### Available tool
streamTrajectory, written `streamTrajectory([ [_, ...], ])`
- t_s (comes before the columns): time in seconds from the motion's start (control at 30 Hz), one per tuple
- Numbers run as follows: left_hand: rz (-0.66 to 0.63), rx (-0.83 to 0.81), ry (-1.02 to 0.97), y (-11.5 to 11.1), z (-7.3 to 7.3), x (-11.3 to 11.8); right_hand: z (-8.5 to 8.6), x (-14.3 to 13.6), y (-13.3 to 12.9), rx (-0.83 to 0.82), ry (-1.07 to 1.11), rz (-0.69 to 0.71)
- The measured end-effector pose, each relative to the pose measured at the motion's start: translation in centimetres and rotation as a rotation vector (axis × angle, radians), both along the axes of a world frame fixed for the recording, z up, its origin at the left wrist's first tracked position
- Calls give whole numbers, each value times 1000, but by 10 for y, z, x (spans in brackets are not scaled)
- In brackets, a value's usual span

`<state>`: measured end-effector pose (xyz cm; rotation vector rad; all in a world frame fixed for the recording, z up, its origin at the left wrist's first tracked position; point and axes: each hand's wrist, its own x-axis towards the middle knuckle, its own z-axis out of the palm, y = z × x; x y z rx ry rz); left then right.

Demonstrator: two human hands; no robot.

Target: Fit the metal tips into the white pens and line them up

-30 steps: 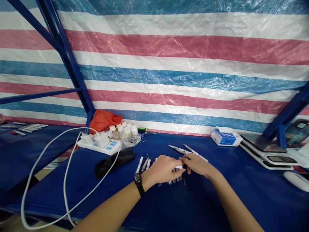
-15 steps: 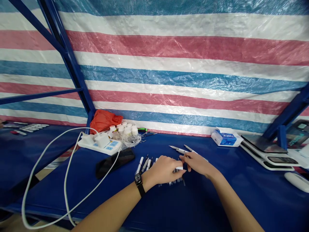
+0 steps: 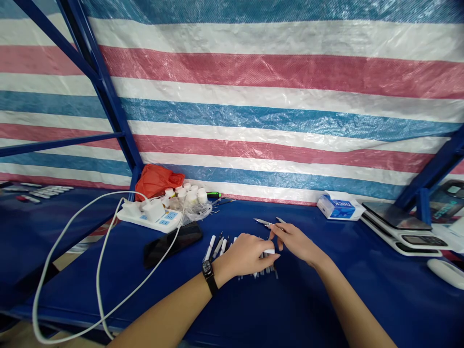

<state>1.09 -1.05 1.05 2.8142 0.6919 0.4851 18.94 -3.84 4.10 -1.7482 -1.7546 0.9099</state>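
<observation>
My left hand (image 3: 246,254), with a black watch (image 3: 208,268) on its wrist, is closed over a row of pens. A white pen (image 3: 268,251) shows between its thumb and fingers. Left of this hand lie more white pens (image 3: 210,246) with dark tips, and thin pen ends (image 3: 268,270) stick out below it. My right hand (image 3: 294,241) hovers close to the left fingertips, its fingers bent and apart, with nothing visible in them. Just beyond it lie a few loose grey-white pens (image 3: 261,221), partly covered by this hand.
On the blue table (image 3: 275,314), a black phone (image 3: 172,244) and a white power strip (image 3: 159,221) with looping cables lie left. Behind are a red bag (image 3: 155,180) and small white bottles (image 3: 190,194). Right are a tissue pack (image 3: 340,205), scales (image 3: 402,227) and a white mouse (image 3: 446,271).
My right hand has shifted slightly up and left, covering more of the loose pens, and its thumb has moved up. The left hand has hardly moved.
</observation>
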Motion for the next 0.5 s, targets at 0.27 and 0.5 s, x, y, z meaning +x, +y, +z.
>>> streamTrajectory([
  [0.27,0,12,-19,-1,0,0,-4,2,1,-15,73,-33],
  [0.5,20,40,1,-1,0,1,-3,2,2,23,135,-127],
])
